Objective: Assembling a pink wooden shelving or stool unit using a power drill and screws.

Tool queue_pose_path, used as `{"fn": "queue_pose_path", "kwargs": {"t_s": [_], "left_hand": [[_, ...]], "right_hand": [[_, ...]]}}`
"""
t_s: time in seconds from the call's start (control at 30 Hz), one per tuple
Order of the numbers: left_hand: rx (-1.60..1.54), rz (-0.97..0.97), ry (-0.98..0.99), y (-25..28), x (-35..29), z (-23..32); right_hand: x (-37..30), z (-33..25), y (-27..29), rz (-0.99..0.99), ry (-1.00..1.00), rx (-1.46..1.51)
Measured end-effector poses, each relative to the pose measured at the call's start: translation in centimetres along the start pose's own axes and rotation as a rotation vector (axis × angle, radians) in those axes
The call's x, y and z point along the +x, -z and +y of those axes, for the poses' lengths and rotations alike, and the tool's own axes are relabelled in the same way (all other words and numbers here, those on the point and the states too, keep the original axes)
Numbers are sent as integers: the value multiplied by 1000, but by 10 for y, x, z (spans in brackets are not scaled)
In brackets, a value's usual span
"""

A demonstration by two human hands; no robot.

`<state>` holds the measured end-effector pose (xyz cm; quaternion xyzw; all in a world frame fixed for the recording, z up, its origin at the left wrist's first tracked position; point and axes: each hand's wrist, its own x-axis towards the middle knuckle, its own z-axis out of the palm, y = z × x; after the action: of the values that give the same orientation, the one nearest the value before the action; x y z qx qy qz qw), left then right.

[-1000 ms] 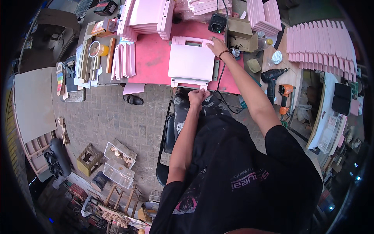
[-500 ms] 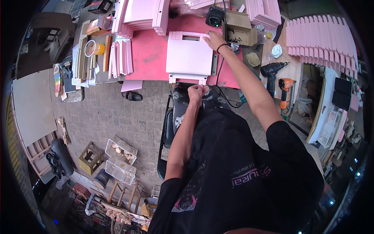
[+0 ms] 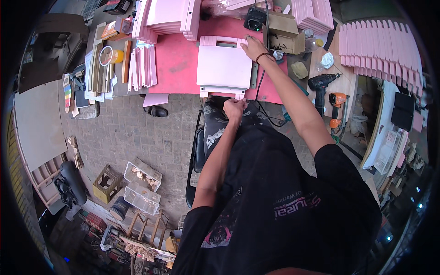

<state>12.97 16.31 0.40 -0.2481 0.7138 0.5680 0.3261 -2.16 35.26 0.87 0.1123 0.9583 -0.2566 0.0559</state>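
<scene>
Item 1. Left hand (image 3: 233,110), nearest the body: fingers drawn narrow, closed on the near right corner of the pink unit; the exact grip at the tips is too small to tell

Item 2. Pink unit (image 3: 224,64), one piece, lying flat between the left and right fingers, near edge at the brink of the pink-red surface (image 3: 176,73). Condition: judged largely built up; broad panel in place, near rail (image 3: 220,90) and slotted far crosspiece (image 3: 223,41) showing at its ends. Outstanding: not determinable; whether the joints are fixed underneath is hidden

Item 3. Grey-green strip (image 3: 254,75), dark holes, just right of the panel, between the two sets of fingers

Item 4. Cordless drill (image 3: 318,89) and orange nailer (image 3: 337,110), both unheld, well to the right of the left fingers

Item 5. Right hand (image 3: 255,48): fingers slightly bent over the far right corner of the unit, touching it; whether they clasp beneath cannot be told

Item 6. Loose pink strips (image 3: 143,68), bundled, well left of the right fingers, apart from the unit

Item 7. Open carton (image 3: 286,39), small dark pieces inside, just right of the right fingers

Item 8. Black charger (image 3: 255,19), green light, beyond the right fingers

Item 9. Stacked pink pieces (image 3: 167,18), beyond and left of the right fingers
</scene>
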Motion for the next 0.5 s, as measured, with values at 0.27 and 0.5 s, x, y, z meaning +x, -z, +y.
{"fn": "queue_pose_path", "kwargs": {"t_s": [0.27, 0.5], "left_hand": [[32, 18, 30, -1, 1, 0], [165, -4, 8, 0, -1, 5]], "right_hand": [[3, 2, -4, -20, 34, 13], [4, 5, -6, 9, 54, 12]]}}
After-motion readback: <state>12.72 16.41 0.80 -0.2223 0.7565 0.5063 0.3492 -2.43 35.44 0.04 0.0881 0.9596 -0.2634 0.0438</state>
